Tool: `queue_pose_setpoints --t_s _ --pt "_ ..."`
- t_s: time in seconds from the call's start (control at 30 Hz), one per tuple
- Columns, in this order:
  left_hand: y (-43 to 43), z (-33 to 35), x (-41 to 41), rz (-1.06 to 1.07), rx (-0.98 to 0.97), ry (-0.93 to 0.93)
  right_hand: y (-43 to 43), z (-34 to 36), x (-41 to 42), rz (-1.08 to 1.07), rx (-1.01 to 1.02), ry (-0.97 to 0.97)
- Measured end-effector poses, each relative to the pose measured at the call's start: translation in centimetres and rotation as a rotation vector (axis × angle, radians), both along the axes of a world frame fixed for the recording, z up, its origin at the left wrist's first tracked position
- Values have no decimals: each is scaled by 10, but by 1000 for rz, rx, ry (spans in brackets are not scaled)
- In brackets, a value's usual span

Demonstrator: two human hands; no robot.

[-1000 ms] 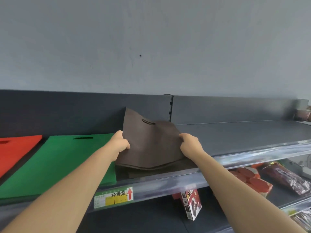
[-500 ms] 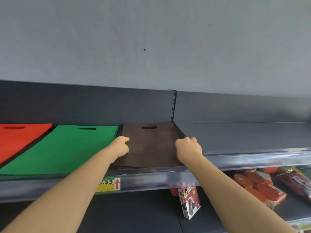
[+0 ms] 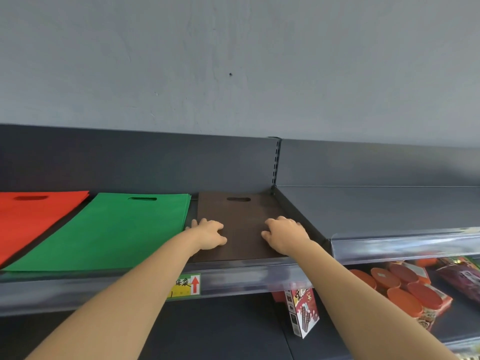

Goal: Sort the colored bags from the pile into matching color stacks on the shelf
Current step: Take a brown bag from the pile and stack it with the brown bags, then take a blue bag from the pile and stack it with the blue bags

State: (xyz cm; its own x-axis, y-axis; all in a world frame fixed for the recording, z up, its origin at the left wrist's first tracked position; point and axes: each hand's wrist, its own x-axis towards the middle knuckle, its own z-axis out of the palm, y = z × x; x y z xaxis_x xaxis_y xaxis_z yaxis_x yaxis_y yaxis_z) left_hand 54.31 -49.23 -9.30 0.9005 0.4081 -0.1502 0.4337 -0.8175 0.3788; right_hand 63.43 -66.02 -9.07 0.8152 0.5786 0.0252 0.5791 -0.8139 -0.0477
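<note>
My left hand and right hand press the brown bag mid-frame, fingers seemingly spread; its left edge just beside the green stack, open shelf room at frame right

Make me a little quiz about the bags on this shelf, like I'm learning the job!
1. True or false: the green stack lies between the red stack and the brown stack.
2. Which colour is under both the left hand and the right hand? A red, B green, C brown.
3. Fill in: the brown stack's handle hole lies toward the ____ of the shelf.

Key: 1 true; 2 C; 3 back.
</note>
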Motion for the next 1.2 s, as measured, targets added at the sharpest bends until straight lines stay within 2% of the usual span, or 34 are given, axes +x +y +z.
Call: queue_pose_setpoints --t_s 0.13,0.37,0.47,0.7,0.9,1.2 --pt "0 8 -16 -74 142 -142 16 0 -18 149 181 -105" --pt "23 34 -87 30 512 -272 78 3 -64 448 279 -305" --pt "48 44 -132 113 644 -295 115 10 -94 531 314 -376" --pt "134 62 -282 315 838 -242 224 27 -205 708 412 -405" --pt "217 78 -413 441 897 -253 321 38 -319 796 466 -328" --pt "322 55 -520 669 701 -346 423 42 -406 994 568 46"
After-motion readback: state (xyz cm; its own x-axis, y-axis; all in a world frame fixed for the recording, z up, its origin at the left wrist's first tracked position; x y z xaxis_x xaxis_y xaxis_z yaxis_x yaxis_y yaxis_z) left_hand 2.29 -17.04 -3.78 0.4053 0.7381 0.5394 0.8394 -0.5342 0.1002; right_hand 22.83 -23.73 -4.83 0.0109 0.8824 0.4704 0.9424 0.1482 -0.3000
